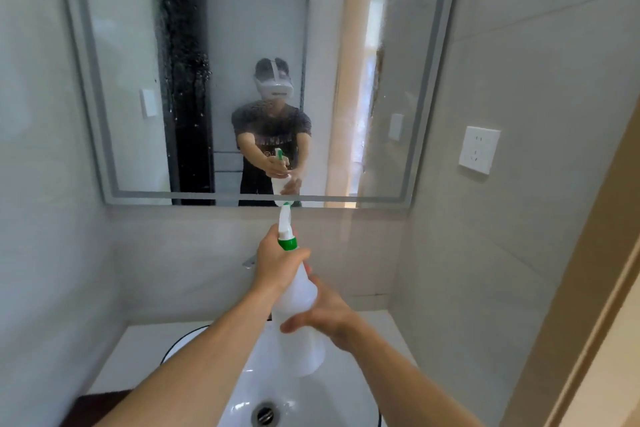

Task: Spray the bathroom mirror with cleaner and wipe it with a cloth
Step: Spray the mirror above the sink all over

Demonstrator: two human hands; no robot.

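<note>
A white spray bottle (300,333) with a green collar and white trigger head is held up over the sink, its nozzle aimed at the lower edge of the mirror (242,28). My left hand (273,265) grips the neck and trigger. My right hand (325,314) wraps around the bottle's body from the right. Droplets and streaks cover the mirror's left-centre glass. The mirror reflects the person holding the bottle. No cloth is in view.
A white basin (242,388) with a dark rim and a metal drain sits below on a white counter. A tap tip (248,262) shows behind my left hand. A wall socket (479,149) is on the right tiled wall; a door frame stands far right.
</note>
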